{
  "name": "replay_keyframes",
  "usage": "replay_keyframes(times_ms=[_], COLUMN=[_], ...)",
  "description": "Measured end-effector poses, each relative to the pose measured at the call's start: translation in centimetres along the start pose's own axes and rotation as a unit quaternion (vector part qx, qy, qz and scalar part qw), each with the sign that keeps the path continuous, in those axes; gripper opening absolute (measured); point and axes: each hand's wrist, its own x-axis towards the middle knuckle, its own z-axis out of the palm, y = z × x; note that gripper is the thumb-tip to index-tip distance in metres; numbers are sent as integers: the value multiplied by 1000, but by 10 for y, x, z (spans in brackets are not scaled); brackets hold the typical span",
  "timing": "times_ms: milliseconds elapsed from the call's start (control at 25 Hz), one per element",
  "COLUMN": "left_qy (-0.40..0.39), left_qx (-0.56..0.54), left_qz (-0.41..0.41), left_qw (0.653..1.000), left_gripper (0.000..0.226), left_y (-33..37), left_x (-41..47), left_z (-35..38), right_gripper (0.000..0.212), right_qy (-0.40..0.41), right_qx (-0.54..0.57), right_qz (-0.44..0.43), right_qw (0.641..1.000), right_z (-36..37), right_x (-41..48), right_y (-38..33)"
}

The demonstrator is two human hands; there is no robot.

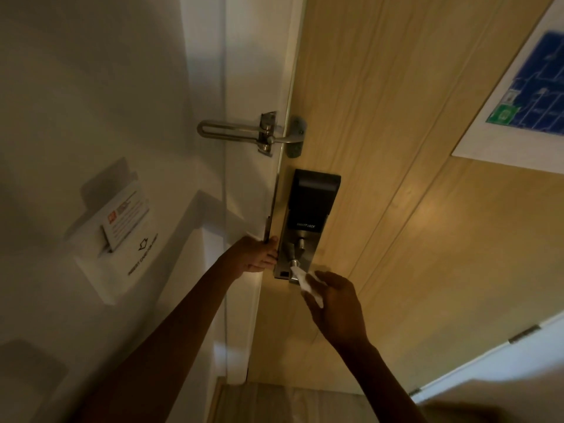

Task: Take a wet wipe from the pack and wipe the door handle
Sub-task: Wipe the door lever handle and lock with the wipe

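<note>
Seemingly crumpled, white wet wipe (306, 283) touches metal door handle (293, 264).

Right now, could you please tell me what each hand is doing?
Left hand: closed on the door edge.
Right hand: holding the wet wipe against the door handle.

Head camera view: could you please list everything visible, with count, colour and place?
door: one, light wood, right
smart lock: one, black and silver, door edge
door handle: one, silver, low on the lock
swing latch: one, silver, above the lock
key-card holder: one, white, left wall
evacuation plan: one, blue, upper right
wet wipe: one, white, at the handle
left hand: on the door edge
right hand: holding the wipe
</note>
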Motion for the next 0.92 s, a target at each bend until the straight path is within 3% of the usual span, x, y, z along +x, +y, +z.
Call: replay_keyframes(times_ms=[240,440,640,800,920], left_qy=[24,33,28,25,22], left_qx=[15,11,6,5,3], left_qz=[13,8,7,0,-5], left_qw=[1000,999,1000,1000,1000], left_gripper=[57,58,58,60,59], left_y=[-8,-3,-5,-8,-9], left_x=[7,5,4,5,8], left_z=[1,4,2,3,2], right_gripper=[20,10,38,25,25], right_qy=[-23,-30,-24,36,-6], right_qx=[56,-22,-95,30,91], right_qz=[3,-76,-28,31,70], right_qw=[998,996,995,998,993], right_z=[-2,-14,-28,-33,-12], right_x=[14,13,-7,9,30], right_y=[-6,23,69,32,-8])
